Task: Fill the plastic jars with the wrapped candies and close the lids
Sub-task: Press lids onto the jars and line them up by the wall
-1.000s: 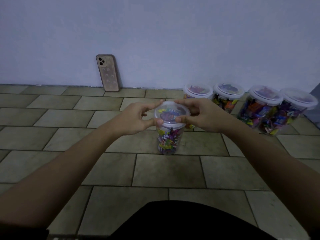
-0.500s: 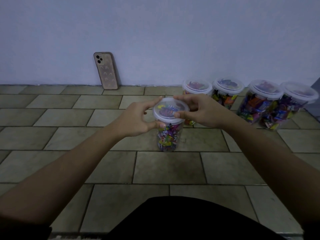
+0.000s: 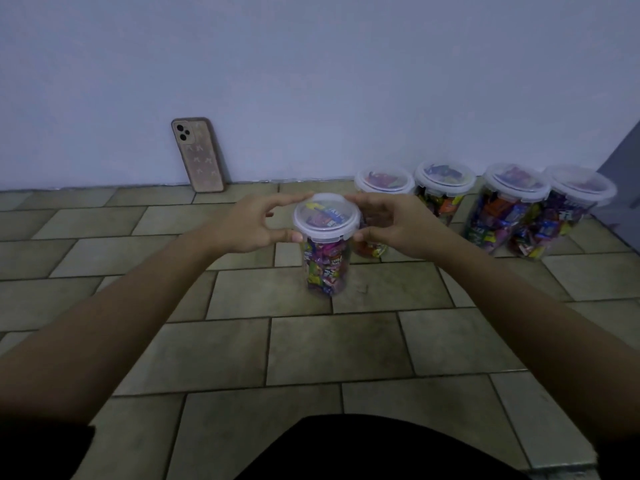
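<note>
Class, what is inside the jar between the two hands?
Colourful wrapped candies fill the jar under its lid. Those in the middle are hidden by the outer ones.

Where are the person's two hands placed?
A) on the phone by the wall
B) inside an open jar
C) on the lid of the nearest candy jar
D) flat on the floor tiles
C: the left hand and right hand pinch the rim of the lid on the nearest candy jar.
</note>
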